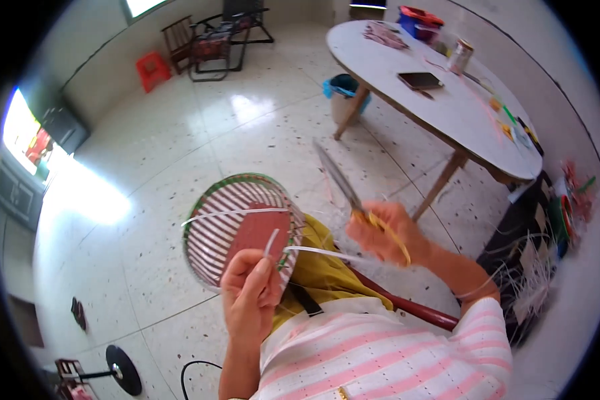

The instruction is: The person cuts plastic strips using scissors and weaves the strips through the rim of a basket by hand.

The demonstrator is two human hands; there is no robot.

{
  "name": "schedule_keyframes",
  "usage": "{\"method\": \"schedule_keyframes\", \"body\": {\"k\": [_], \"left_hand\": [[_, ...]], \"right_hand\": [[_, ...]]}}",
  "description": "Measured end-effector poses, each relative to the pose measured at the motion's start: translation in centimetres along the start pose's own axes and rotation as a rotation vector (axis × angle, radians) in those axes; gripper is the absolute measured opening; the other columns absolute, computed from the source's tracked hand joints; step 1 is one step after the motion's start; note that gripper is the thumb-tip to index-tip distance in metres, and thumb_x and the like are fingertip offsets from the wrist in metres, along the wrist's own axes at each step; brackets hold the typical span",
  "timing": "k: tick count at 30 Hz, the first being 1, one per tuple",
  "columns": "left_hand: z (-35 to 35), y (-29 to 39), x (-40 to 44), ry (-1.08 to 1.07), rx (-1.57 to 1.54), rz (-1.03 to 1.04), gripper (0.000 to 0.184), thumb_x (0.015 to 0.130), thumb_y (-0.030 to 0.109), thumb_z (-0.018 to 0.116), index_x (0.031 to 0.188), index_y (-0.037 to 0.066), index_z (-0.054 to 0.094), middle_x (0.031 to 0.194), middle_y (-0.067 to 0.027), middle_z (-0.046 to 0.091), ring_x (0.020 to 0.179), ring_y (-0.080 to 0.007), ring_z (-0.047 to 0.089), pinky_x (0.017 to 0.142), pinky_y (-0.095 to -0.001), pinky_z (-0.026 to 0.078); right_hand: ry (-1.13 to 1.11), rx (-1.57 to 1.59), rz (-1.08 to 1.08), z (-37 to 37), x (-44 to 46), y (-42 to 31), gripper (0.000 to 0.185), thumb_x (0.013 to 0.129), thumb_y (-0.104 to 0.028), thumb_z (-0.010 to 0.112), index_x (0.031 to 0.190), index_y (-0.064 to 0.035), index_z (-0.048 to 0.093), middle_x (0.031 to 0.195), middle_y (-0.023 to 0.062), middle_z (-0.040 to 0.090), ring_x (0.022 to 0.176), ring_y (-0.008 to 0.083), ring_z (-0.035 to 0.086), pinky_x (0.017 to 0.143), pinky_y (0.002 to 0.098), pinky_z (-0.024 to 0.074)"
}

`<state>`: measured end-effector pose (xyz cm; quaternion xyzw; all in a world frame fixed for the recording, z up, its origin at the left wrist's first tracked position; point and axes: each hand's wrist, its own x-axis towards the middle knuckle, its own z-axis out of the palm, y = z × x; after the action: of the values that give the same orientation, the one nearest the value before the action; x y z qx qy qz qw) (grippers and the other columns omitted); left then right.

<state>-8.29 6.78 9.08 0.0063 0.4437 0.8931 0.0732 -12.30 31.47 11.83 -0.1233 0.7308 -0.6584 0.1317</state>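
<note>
A round striped basket [210, 230] with a green rim rests at my lap, a reddish-brown flat panel [267, 230] showing inside it. My left hand [252, 287] is at its near edge, thumb and finger pinched on a short white plastic strip [271, 243]. In my right hand [390, 233] are scissors [340, 175] with yellow handles, their blades pointing up and away and looking closed. Another white strip [327, 253] runs from the basket's rim toward my right hand. One more pale strip [233, 212] crosses the basket's top.
To the right stands an oval white table [380, 57] with a phone [420, 81], a can [460, 57] and small tools. A bin [345, 97] is under its edge. Loose white strips [530, 287] pile up at far right. A red stool [153, 71] and chairs are at the back.
</note>
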Motion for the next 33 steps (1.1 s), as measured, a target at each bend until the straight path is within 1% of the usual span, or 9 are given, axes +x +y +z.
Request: {"method": "schedule_keyframes", "body": {"k": [6, 7, 8, 10, 11, 17, 27, 29, 33], "left_hand": [[0.9, 0.1, 0.1, 0.012, -0.172, 0.068, 0.010, 0.100, 0.008, 0.051, 0.104, 0.002, 0.057, 0.065, 0.0023, 0.046, 0.050, -0.0039, 0.035, 0.044, -0.0190, 0.025], [0.6, 0.1, 0.0, -0.056, -0.187, 0.082, 0.010, 0.099, 0.008, 0.053, 0.104, 0.002, 0.059, 0.068, 0.0011, 0.050, 0.054, -0.0054, 0.043, 0.047, -0.0203, 0.033], [0.6, 0.0, -0.1, -0.046, -0.187, 0.093, 0.010, 0.099, 0.008, 0.053, 0.104, 0.002, 0.059, 0.068, 0.0011, 0.050, 0.054, -0.0054, 0.043, 0.047, -0.0203, 0.033], [1.1, -0.4, -0.1, 0.073, -0.038, 0.173, 0.010, 0.097, 0.006, 0.056, 0.103, 0.000, 0.061, 0.075, -0.0014, 0.056, 0.062, -0.0085, 0.051, 0.055, -0.0226, 0.043], [0.9, -0.6, 0.0, 0.065, -0.007, 0.224, 0.009, 0.094, 0.004, 0.059, 0.099, -0.002, 0.065, 0.083, -0.0032, 0.060, 0.072, -0.0119, 0.060, 0.065, -0.0249, 0.049], [0.4, -1.5, 0.3, 0.081, 0.062, 0.249, 0.010, 0.093, 0.005, 0.063, 0.096, -0.004, 0.067, 0.089, -0.0035, 0.064, 0.084, -0.0129, 0.066, 0.075, -0.0239, 0.051], [0.0, -2.5, 0.4, 0.065, 0.121, 0.304, 0.011, 0.091, 0.001, 0.064, 0.100, -0.005, 0.067, 0.088, -0.0038, 0.066, 0.081, -0.0097, 0.065, 0.072, -0.0209, 0.051], [0.2, -2.4, 0.4, 0.111, 0.132, 0.308, 0.009, 0.090, 0.000, 0.064, 0.097, -0.005, 0.068, 0.085, -0.0082, 0.067, 0.075, -0.0138, 0.065, 0.070, -0.0260, 0.052], [0.1, -2.6, 0.3, 0.109, 0.159, 0.319, 0.009, 0.090, 0.000, 0.064, 0.097, -0.005, 0.068, 0.085, -0.0078, 0.067, 0.075, -0.0134, 0.065, 0.069, -0.0254, 0.052]], "right_hand": [[-0.243, 0.164, 0.092, 4.9, -1.2, 1.3, 0.040, 0.099, -0.034, 0.057, 0.072, -0.0058, 0.047, 0.064, -0.0077, 0.039, 0.060, 0.0018, 0.033, 0.048, 0.0233, 0.0269], [-0.250, 0.151, 0.080, 5.4, -1.3, 2.1, 0.041, 0.098, -0.036, 0.057, 0.074, -0.0043, 0.047, 0.064, -0.0070, 0.037, 0.061, 0.0028, 0.032, 0.049, 0.0241, 0.0269], [-0.264, 0.149, 0.079, 5.8, -1.2, 2.3, 0.041, 0.098, -0.036, 0.057, 0.074, -0.0043, 0.047, 0.064, -0.0070, 0.037, 0.061, 0.0028, 0.032, 0.049, 0.0241, 0.0269], [-0.271, 0.076, 0.015, 6.2, -1.0, 2.4, 0.042, 0.098, -0.038, 0.058, 0.075, -0.0036, 0.048, 0.064, -0.0063, 0.037, 0.061, 0.0036, 0.032, 0.049, 0.0243, 0.0276], [-0.279, 0.074, 0.013, 6.5, -1.0, 2.4, 0.042, 0.098, -0.038, 0.058, 0.075, -0.0036, 0.048, 0.064, -0.0063, 0.037, 0.061, 0.0036, 0.032, 0.049, 0.0243, 0.0276], [-0.212, 0.047, -0.037, 7.2, -0.8, 2.3, 0.044, 0.096, -0.040, 0.060, 0.078, -0.0012, 0.050, 0.063, -0.0057, 0.040, 0.061, 0.0042, 0.035, 0.048, 0.0246, 0.0304], [-0.152, -0.043, -0.046, 7.4, -0.8, 2.6, 0.047, 0.093, -0.043, 0.062, 0.078, -0.0004, 0.052, 0.059, -0.0022, 0.042, 0.057, 0.0053, 0.037, 0.047, 0.0264, 0.0321], [-0.144, -0.068, -0.048, 7.3, -0.8, 2.7, 0.047, 0.093, -0.044, 0.063, 0.078, -0.0003, 0.052, 0.059, -0.0015, 0.042, 0.057, 0.0055, 0.038, 0.046, 0.0268, 0.0324], [-0.121, -0.107, -0.086, 7.3, -0.8, 3.3, 0.048, 0.093, -0.044, 0.063, 0.076, -0.0004, 0.052, 0.057, -0.0012, 0.041, 0.056, 0.0058, 0.037, 0.045, 0.0275, 0.0323]]}}
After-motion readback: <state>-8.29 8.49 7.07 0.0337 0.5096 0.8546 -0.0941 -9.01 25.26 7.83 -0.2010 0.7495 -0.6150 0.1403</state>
